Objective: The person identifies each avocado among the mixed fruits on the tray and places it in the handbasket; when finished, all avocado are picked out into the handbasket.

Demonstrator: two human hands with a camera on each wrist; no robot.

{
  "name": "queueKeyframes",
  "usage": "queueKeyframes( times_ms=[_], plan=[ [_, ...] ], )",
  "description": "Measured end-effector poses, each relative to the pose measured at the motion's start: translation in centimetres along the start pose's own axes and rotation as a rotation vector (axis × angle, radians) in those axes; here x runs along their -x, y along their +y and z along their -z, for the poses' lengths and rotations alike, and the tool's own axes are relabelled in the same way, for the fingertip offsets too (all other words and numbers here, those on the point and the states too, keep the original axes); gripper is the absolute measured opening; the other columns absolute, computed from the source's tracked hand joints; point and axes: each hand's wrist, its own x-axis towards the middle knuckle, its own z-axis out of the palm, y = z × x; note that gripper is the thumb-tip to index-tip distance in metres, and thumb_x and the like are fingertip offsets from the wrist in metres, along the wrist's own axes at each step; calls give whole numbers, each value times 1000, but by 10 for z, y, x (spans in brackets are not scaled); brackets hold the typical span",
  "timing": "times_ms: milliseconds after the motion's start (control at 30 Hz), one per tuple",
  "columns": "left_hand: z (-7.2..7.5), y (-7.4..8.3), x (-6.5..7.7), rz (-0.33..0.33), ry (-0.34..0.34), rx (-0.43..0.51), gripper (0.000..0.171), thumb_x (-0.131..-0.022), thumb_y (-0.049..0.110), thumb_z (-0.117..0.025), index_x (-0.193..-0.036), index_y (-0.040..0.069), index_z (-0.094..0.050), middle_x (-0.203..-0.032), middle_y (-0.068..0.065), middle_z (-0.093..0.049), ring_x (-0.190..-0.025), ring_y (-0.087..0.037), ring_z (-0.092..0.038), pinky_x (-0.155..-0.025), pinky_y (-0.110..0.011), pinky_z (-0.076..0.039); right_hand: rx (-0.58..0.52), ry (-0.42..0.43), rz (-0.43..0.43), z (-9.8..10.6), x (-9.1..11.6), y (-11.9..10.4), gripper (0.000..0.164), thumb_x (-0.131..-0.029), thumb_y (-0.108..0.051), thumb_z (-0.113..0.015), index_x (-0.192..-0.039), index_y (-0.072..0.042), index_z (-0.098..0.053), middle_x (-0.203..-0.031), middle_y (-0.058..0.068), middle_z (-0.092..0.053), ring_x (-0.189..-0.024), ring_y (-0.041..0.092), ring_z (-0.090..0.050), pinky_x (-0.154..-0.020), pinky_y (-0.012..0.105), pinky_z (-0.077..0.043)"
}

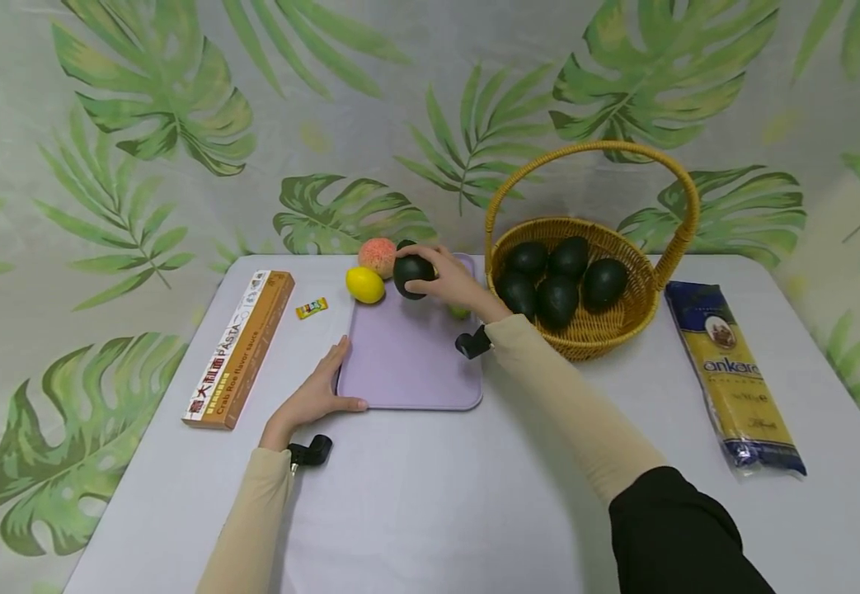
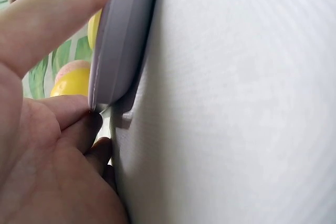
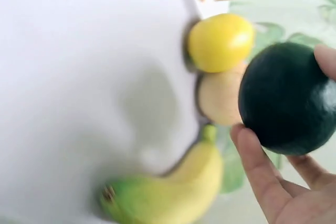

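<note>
My right hand (image 1: 448,280) holds a dark green avocado (image 1: 412,275) above the far part of the lilac tray (image 1: 411,371); thumb and fingers wrap its sides in the right wrist view. A yellow lemon (image 1: 365,285) and a pinkish peach (image 1: 378,256) sit at the tray's far left corner. A banana (image 3: 168,192) lies on the tray, mostly hidden by the right hand in the head view. At the near left corner of the tray, my left hand (image 1: 316,394) touches the edges, its thumb along the front and its extended fingers along the left side.
A wicker basket (image 1: 596,338) with a tall handle and several avocados stands right of the tray. An ankara pasta bag (image 1: 737,371) lies far right. Left are a pasta box (image 1: 240,351) and a small yellow wrapped candy (image 1: 312,308). A leaf-patterned cloth hangs behind.
</note>
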Motion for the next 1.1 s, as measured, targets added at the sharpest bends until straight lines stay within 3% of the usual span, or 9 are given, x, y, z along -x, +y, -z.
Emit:
queueKeyframes(
  times_ms=[300,500,567,633,833,1000,1100],
  plan=[
    [-1,0,1,-21,3,5,119,-72,33,-83,-153,3,-2,-158,-18,2,-143,-37,3,-112,-55,-3,-125,-101,86,52,54,2,51,-92,-24,-66,-139,-17,-49,-145,8,-37,-121,28,-42,-96,48,-41],
    [-1,1,1,-1,-3,4,118,-73,32,-83,-153,5,-1,-159,-16,3,-143,-35,5,-113,-54,-2,-160,-148,6,89,98,18,51,-93,-27,-64,-141,-21,-45,-150,11,-26,-109,31,-57,-87,48,-49],
    [-1,1,1,8,-6,2,118,-73,33,-83,-154,6,-1,-159,-14,3,-144,-34,5,-113,-54,-1,-148,-135,-27,102,112,25,52,-94,-27,-63,-141,-21,-44,-150,14,-25,-103,34,-60,-86,50,-50],
    [-1,1,1,12,-8,-2,118,-73,34,-83,-154,6,-1,-159,-14,3,-144,-34,6,-113,-54,-1,-119,-105,-63,114,126,33,51,-94,-28,-63,-141,-22,-43,-150,14,-25,-107,34,-58,-87,51,-48],
    [0,-1,0,12,-10,-6,118,-74,34,-83,-154,6,-1,-159,-14,3,-144,-34,6,-113,-54,-2,-47,3,-177,146,162,55,53,-94,-30,-63,-142,-22,-42,-150,11,-28,-135,36,-26,-99,59,-34],
    [0,0,1,5,-11,9,118,-74,33,-83,-153,5,0,-159,-15,4,-144,-34,6,-113,-54,-2,-17,50,-260,160,184,69,58,-95,-32,-60,-146,-19,-36,-150,17,-24,-131,41,-29,-94,62,-34],
    [-1,0,0,11,-12,10,118,-74,33,-83,-154,6,-1,-159,-14,4,-144,-34,6,-113,-55,-2,7,67,-256,163,191,75,57,-96,-31,-59,-145,-16,-35,-150,17,-24,-131,41,-28,-94,60,-35]
  ],
)
